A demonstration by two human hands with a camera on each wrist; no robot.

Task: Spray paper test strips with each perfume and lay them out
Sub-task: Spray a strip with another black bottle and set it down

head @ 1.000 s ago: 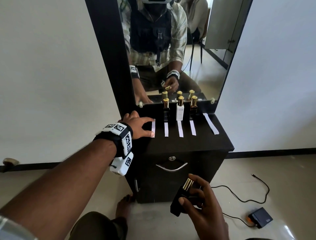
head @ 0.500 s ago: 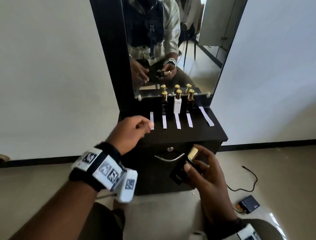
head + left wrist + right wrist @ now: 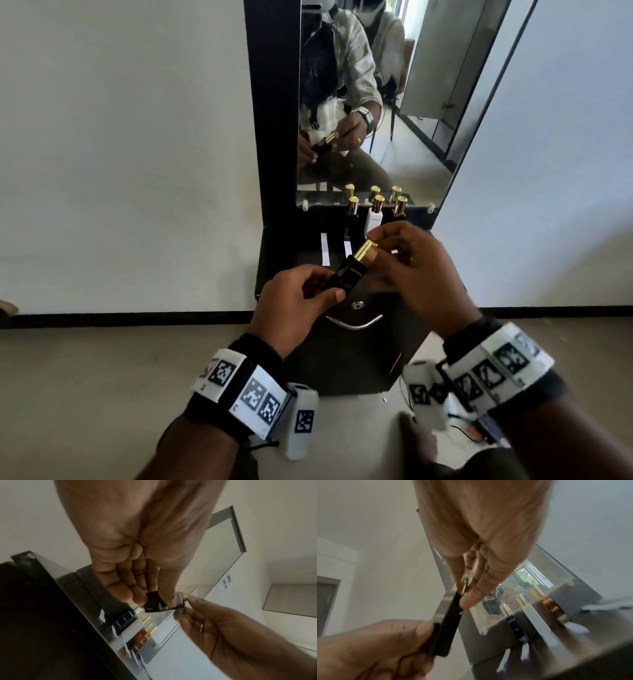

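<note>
A black perfume bottle (image 3: 350, 278) with a gold cap (image 3: 365, 251) hangs tilted in front of the dresser. My left hand (image 3: 301, 301) grips its black body (image 3: 153, 603) from below. My right hand (image 3: 407, 267) pinches the gold cap between thumb and fingers; in the right wrist view the bottle (image 3: 447, 623) runs from the fingertips down to the left hand. Three more gold-capped bottles (image 3: 376, 214) stand in a row at the mirror's foot. White paper strips (image 3: 325, 248) lie on the dark dresser top (image 3: 274, 260); my hands hide most of them.
A tall mirror (image 3: 370, 102) rises behind the bottles and reflects me. Below the top is a cabinet door with a metal handle (image 3: 354, 323) and keyhole. Plain walls flank the dresser. A cable and small device lie on the floor at lower right (image 3: 476, 430).
My left hand left the strip on the dresser top and came back to take the bottle's body. My right hand lifted the bottle up and shifted its grip to the gold cap.
</note>
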